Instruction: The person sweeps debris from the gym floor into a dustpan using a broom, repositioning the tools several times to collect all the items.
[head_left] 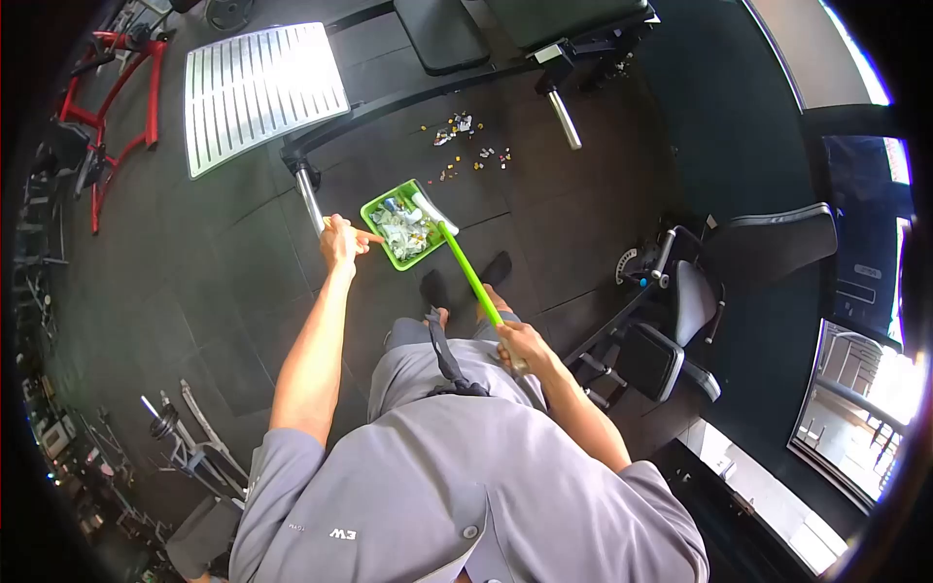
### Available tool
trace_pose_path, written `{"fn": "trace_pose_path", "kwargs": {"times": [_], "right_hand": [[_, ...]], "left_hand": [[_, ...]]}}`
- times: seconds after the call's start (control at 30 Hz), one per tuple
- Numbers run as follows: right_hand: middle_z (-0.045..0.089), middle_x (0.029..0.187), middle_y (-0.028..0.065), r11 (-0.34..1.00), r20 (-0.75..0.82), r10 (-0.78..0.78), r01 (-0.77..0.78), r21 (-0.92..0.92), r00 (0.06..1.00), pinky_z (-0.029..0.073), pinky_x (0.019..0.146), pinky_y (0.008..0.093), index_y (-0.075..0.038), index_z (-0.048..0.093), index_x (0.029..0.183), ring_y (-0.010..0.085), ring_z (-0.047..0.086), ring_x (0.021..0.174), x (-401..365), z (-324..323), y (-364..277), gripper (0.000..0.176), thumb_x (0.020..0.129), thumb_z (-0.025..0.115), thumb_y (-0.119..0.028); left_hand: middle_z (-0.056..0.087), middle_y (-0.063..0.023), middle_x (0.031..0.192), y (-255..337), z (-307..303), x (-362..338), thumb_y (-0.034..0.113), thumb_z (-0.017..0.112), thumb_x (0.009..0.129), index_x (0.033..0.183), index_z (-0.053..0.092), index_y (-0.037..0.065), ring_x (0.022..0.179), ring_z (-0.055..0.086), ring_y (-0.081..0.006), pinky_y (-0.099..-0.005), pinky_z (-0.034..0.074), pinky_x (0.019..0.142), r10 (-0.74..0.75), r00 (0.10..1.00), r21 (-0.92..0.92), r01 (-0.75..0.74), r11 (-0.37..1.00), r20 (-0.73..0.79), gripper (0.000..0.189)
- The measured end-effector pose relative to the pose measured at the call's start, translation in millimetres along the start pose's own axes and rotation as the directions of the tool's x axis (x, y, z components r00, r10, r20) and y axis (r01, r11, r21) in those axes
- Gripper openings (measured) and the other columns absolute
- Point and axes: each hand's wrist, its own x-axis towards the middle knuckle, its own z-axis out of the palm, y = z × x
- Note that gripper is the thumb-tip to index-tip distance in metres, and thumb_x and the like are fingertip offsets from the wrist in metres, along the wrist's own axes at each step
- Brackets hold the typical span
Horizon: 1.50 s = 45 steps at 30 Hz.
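My right hand (pixel 525 347) is wrapped around a long green pole (pixel 469 270). The pole slants forward to a white piece (pixel 431 211) at the right side of a green bin (pixel 368 216). Crumpled wrappers and other litter (pixel 403 233) lie inside the bin. To its left is my left hand (pixel 342 243), index finger stretched toward the bin's rim and the other fingers curled. What those curled fingers hold, if anything, cannot be made out. Ahead of the bin, small scraps of litter (pixel 457 131) are scattered on the dark floor.
A slotted silver footplate (pixel 262 92) and a chrome post (pixel 308 194) stand ahead on the left. Black bench pads (pixel 442 37) are at the top. A machine with a black seat (pixel 651 360) is at the right, and a red frame (pixel 154 92) at far left.
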Motion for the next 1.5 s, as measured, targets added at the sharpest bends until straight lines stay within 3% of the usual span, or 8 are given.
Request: {"fn": "trace_pose_path", "kwargs": {"times": [0.23,0.6,0.8,0.87,1.07,1.33,1.43,1.5], "right_hand": [[0.050,0.062,0.0037,0.951,-0.143,-0.219,0.178,-0.255,0.965,0.047,0.044,0.0284,0.001,0.055,0.102,0.0122,0.049,0.047,5.7,-46.9,-20.3,0.026,0.094,0.047,-0.023],[0.052,0.065,0.0042,0.959,-0.145,-0.094,0.050,-0.279,0.985,0.047,0.043,0.0289,-0.002,0.052,0.122,0.0119,0.050,0.048,24.9,-15.3,4.1,0.037,0.094,0.048,-0.026],[0.054,0.052,0.0097,0.596,-0.054,-0.634,0.443,-0.670,0.771,0.047,0.039,0.0342,0.000,0.053,0.085,0.0191,0.056,0.041,71.3,-31.0,-37.8,0.021,0.091,0.044,-0.018],[0.059,0.055,0.0148,0.407,-0.038,-0.723,0.380,-0.831,0.690,0.052,0.046,0.0370,0.003,0.054,0.085,0.0253,0.062,0.047,124.8,-40.2,-51.5,0.025,0.091,0.044,-0.019],[0.064,0.065,0.0196,0.395,-0.226,-0.690,0.097,-0.913,0.688,0.053,0.070,0.0437,0.005,0.057,0.094,0.0352,0.066,0.069,168.3,-16.0,-74.8,0.032,0.088,0.044,-0.023],[0.058,0.054,0.0151,0.577,-0.202,-0.656,0.310,-0.756,0.727,0.050,0.043,0.0368,-0.002,0.055,0.083,0.0260,0.062,0.046,95.6,-29.0,-41.6,0.017,0.090,0.050,-0.017],[0.059,0.055,0.0156,0.306,-0.076,-0.808,0.307,-0.901,0.584,0.051,0.043,0.0353,0.002,0.054,0.083,0.0248,0.063,0.046,163.0,-51.0,-79.3,0.024,0.092,0.045,-0.019],[0.060,0.056,0.0147,0.351,-0.124,-0.750,0.233,-0.907,0.650,0.052,0.046,0.0378,0.002,0.054,0.082,0.0254,0.064,0.049,160.2,-34.0,-136.0,0.026,0.091,0.046,-0.021]], "left_hand": [[0.051,-0.0082,0.061,1.0,-0.9,0.8,0.034,0.042,0.093,0.090,0.048,0.004,0.044,0.055,-0.0190,-0.0300,0.047,0.038,0.013,1.000,-0.021,-0.013,1.000,0.009,0.030],[0.051,-0.0086,0.062,1.8,-8.6,3.7,0.032,0.041,0.093,0.089,0.047,0.004,0.043,0.055,-0.0180,-0.0289,0.047,0.036,0.027,1.000,-0.036,-0.028,0.999,-0.015,0.029],[0.052,-0.0090,0.063,9.6,-5.9,1.2,0.031,0.042,0.093,0.089,0.048,0.003,0.043,0.056,-0.0175,-0.0288,0.047,0.037,0.031,0.999,0.003,-0.031,1.000,-0.031,0.029],[0.054,-0.0105,0.064,15.5,-0.7,-7.2,0.031,0.043,0.093,0.088,0.050,0.002,0.044,0.056,-0.0178,-0.0292,0.048,0.037,0.034,0.999,0.020,-0.033,0.999,-0.036,0.030],[0.063,-0.0159,0.057,17.2,0.1,-12.3,0.029,0.038,0.090,0.088,0.053,-0.003,0.039,0.053,-0.0167,-0.0280,0.045,0.038,0.055,0.997,0.021,-0.054,0.998,-0.054,0.036],[0.066,-0.0223,0.073,12.7,-16.7,-0.2,0.029,0.036,0.096,0.089,0.044,0.004,0.043,0.053,-0.0141,-0.0270,0.044,0.036,0.057,0.998,0.021,-0.057,0.998,0.024,0.028],[0.067,-0.0213,0.074,13.1,-11.1,3.7,0.027,0.036,0.094,0.089,0.045,0.004,0.043,0.053,-0.0149,-0.0271,0.045,0.037,0.045,0.999,0.039,-0.046,0.998,0.030,0.025],[0.067,-0.0215,0.075,12.7,-5.1,0.8,0.027,0.036,0.094,0.090,0.045,0.004,0.043,0.054,-0.0151,-0.0271,0.045,0.037,0.025,1.000,0.012,-0.025,1.000,0.018,0.025]]}}
